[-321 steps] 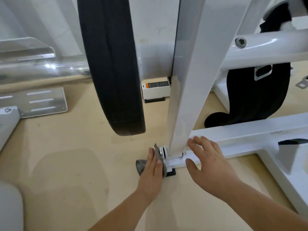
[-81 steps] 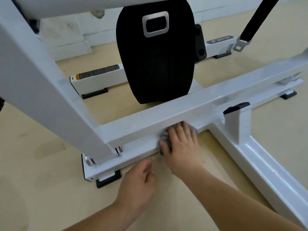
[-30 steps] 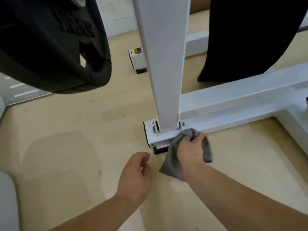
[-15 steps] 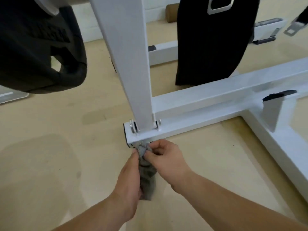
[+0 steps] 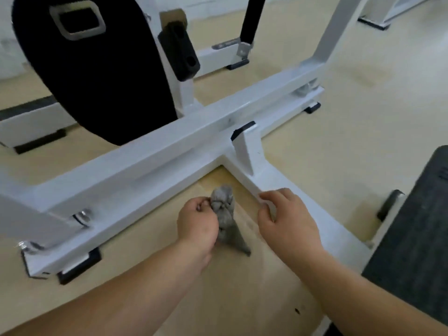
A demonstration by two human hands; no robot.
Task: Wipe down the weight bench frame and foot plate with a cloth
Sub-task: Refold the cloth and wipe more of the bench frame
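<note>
Head view: the left hand [image 5: 197,224] is gripping the bunched grey cloth [image 5: 224,214], holding it over the floor [image 5: 242,299] near the inner corner of the white bench frame [image 5: 150,163]. The right hand [image 5: 288,219] is resting loosely curled fingers on the frame's side rail, holding nothing.

Soft even daylight, slight motion blur

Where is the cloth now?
Head view, lower centre: the grey cloth is bunched in the left hand above the floor, just before the white frame, with the right hand to its right.
</note>
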